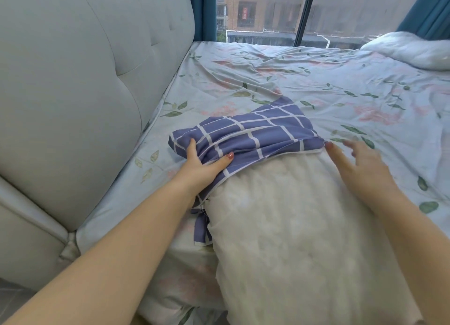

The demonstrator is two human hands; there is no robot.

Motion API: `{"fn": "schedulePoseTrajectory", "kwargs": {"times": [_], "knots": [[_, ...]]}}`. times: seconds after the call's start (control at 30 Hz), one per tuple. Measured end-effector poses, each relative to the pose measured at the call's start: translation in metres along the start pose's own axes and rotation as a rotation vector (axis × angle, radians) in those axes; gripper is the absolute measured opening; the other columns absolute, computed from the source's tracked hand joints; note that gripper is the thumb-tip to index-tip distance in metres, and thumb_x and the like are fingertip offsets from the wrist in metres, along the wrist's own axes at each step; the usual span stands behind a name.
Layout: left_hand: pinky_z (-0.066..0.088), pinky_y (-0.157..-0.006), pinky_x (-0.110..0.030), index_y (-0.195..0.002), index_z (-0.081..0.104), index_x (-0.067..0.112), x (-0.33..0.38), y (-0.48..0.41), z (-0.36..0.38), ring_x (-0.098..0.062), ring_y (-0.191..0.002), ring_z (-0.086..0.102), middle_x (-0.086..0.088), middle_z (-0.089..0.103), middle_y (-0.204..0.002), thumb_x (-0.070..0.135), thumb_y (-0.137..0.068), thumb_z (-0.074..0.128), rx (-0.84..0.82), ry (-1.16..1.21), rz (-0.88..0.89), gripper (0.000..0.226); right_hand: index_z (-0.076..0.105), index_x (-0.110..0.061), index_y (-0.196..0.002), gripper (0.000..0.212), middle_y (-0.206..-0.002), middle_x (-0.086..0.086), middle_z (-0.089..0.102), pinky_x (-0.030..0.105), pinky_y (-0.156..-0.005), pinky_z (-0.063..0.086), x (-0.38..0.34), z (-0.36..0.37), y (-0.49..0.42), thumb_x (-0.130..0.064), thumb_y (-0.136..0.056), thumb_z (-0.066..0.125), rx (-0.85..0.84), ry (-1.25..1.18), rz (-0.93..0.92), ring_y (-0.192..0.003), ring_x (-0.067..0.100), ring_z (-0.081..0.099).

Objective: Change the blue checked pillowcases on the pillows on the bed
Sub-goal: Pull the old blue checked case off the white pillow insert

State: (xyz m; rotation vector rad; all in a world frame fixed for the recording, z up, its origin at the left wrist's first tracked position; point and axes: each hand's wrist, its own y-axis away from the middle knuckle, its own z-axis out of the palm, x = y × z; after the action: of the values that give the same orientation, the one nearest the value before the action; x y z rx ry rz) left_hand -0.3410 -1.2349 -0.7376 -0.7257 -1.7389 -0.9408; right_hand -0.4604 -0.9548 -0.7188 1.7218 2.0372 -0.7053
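A white pillow [292, 227] lies lengthwise on the bed in front of me. The blue checked pillowcase [255, 130] covers only its far end and is bunched there, with its open hem slanting across the pillow. A blue tie strip [202, 229] hangs from the case at the pillow's left side. My left hand [202, 164] grips the case's left edge, thumb on top. My right hand [358, 161] hovers over the pillow's right side with fingers spread, its fingertip near the case's right corner, holding nothing.
The floral bedsheet [341, 93] is rumpled across the mattress. A padded grey headboard [85, 81] stands along the left. A white duvet or pillow [411, 52] lies at the far right, by the window [267, 13] with blue curtains.
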Motion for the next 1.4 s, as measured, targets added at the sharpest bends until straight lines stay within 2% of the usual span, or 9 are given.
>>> {"fn": "schedulePoseTrajectory", "kwargs": {"times": [0.27, 0.43, 0.57, 0.83, 0.97, 1.03, 1.13, 1.27, 1.4], "knots": [[0.037, -0.112, -0.050, -0.152, -0.014, 0.045, -0.005, 0.000, 0.003, -0.025, -0.146, 0.027, 0.013, 0.003, -0.164, 0.060, -0.067, 0.080, -0.071, -0.046, -0.066, 0.127, 0.054, -0.027, -0.128, 0.059, -0.117, -0.006, 0.055, 0.034, -0.089, 0.033, 0.024, 0.009, 0.000, -0.068, -0.091, 0.036, -0.194, -0.108, 0.020, -0.118, 0.021, 0.050], [0.046, -0.102, -0.053, -0.149, 0.007, 0.044, -0.012, 0.022, 0.012, -0.028, -0.122, 0.052, 0.005, 0.045, -0.135, 0.055, -0.056, 0.089, 0.229, 0.326, -0.104, 0.124, 0.056, -0.027, -0.124, 0.051, -0.113, -0.005, 0.059, 0.034, -0.084, 0.035, 0.026, 0.012, 0.000, -0.064, -0.091, 0.044, -0.200, -0.169, 0.018, -0.108, 0.021, 0.053], [0.053, -0.095, -0.047, -0.140, 0.045, 0.028, -0.021, 0.039, 0.023, -0.026, -0.107, 0.066, 0.003, 0.066, -0.123, 0.078, -0.022, 0.086, -0.016, 0.323, -0.366, 0.134, 0.057, -0.028, -0.116, 0.045, -0.107, -0.004, 0.062, 0.035, -0.081, 0.036, 0.021, 0.014, 0.001, -0.063, -0.092, 0.044, -0.201, -0.192, 0.024, -0.103, 0.022, 0.054], [0.052, -0.098, -0.049, -0.150, 0.016, 0.042, -0.009, 0.040, 0.042, -0.023, -0.120, 0.058, 0.006, 0.051, -0.140, 0.073, -0.030, 0.089, -0.074, 0.336, -0.277, 0.144, 0.033, -0.017, -0.063, 0.050, -0.061, -0.004, 0.037, 0.029, -0.055, 0.026, 0.002, 0.016, 0.008, -0.053, -0.095, 0.049, -0.117, -0.348, -0.026, -0.059, 0.014, 0.036], [0.048, -0.103, -0.047, -0.146, 0.030, 0.025, -0.014, 0.044, 0.060, -0.019, -0.120, 0.057, 0.007, 0.053, -0.137, 0.043, -0.053, 0.095, 0.106, 0.430, -0.075, 0.114, 0.040, -0.010, -0.068, 0.051, -0.066, -0.004, 0.037, 0.016, -0.042, 0.025, -0.012, 0.000, 0.022, -0.054, -0.094, 0.043, -0.170, -0.444, -0.074, -0.053, 0.009, 0.033], [0.051, -0.102, -0.039, -0.137, 0.050, 0.026, -0.010, 0.040, 0.061, -0.012, -0.115, 0.062, 0.009, 0.063, -0.129, 0.032, -0.063, 0.092, 0.141, 0.425, 0.103, 0.085, 0.063, -0.006, -0.101, 0.053, -0.097, 0.001, 0.063, 0.012, -0.063, 0.040, -0.010, -0.014, 0.026, -0.052, -0.097, 0.037, -0.196, -0.429, -0.085, -0.081, 0.010, 0.056], [0.056, -0.082, -0.017, -0.126, 0.063, 0.023, 0.005, 0.033, 0.050, -0.001, -0.100, 0.067, 0.011, 0.070, -0.117, 0.024, -0.074, 0.086, 0.161, 0.390, 0.233, 0.057, 0.038, -0.020, -0.149, 0.082, -0.143, -0.010, 0.044, 0.020, -0.097, 0.027, 0.008, -0.035, 0.034, -0.067, -0.082, 0.035, -0.265, -0.316, -0.045, -0.123, 0.001, 0.038], [0.051, -0.066, -0.010, -0.123, 0.063, 0.023, 0.002, 0.021, 0.038, -0.006, -0.098, 0.067, 0.009, 0.070, -0.113, 0.028, -0.076, 0.084, 0.183, 0.399, 0.153, 0.052, 0.061, -0.006, -0.119, 0.118, -0.110, 0.010, 0.066, 0.041, -0.085, 0.046, 0.047, -0.058, 0.051, -0.101, -0.054, 0.035, -0.365, -0.072, 0.106, -0.095, 0.025, 0.060], [0.052, -0.090, -0.028, -0.126, 0.063, 0.023, -0.004, 0.014, 0.036, -0.011, -0.106, 0.065, 0.007, 0.069, -0.118, 0.035, -0.073, 0.085, 0.188, 0.394, 0.070, 0.058, 0.068, -0.008, -0.106, 0.090, -0.094, 0.008, 0.073, 0.033, -0.071, 0.059, 0.083, -0.067, 0.079, -0.084, -0.063, 0.047, -0.554, -0.104, 0.298, -0.081, 0.018, 0.071]]}}
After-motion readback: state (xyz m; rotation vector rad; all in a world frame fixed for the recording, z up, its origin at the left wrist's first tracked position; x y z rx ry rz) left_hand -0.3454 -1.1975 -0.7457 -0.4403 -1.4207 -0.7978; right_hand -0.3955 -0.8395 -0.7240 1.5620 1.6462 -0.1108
